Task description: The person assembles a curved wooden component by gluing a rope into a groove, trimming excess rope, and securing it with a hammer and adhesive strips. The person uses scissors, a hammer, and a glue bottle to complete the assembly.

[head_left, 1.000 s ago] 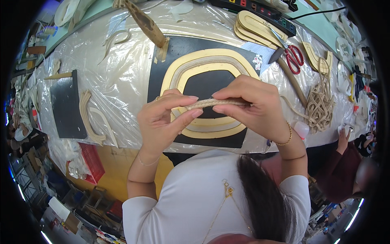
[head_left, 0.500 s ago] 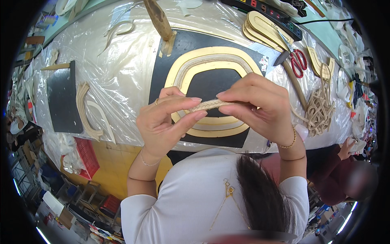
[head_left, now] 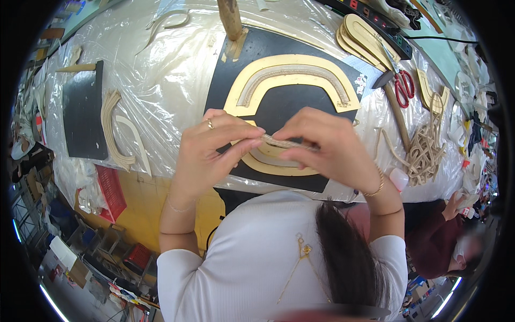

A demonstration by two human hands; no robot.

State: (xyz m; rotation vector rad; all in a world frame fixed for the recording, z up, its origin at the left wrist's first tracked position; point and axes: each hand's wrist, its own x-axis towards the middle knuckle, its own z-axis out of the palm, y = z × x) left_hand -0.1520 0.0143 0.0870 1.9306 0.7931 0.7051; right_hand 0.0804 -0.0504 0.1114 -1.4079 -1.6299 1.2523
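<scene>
A short beige braided strap (head_left: 285, 143) is held up above the black mat (head_left: 224, 80), slanting slightly down to the right. My left hand (head_left: 214, 145) pinches its left end between thumb and index finger. On the other side, my right hand (head_left: 322, 144) has its thumb and fingers around the strap's right part, which they partly hide. Beyond my hands lies a cream U-shaped template (head_left: 289, 61) with a braided band set in its groove. A second curved template (head_left: 268, 167) lies below my hands, partly covered by them.
A wooden handle (head_left: 230, 21) stands at the mat's far edge. To the right are red-handled scissors (head_left: 402, 88), a hammer (head_left: 396, 115), stacked templates (head_left: 370, 40) and tangled beige cord (head_left: 426, 155). On the left lie a dark board (head_left: 83, 115) and a cord bundle (head_left: 109, 126).
The strap has turned and now slopes down to the right, its edge more toward the view. My right hand has shifted slightly left and rotated. The table scene has shifted a little in view.
</scene>
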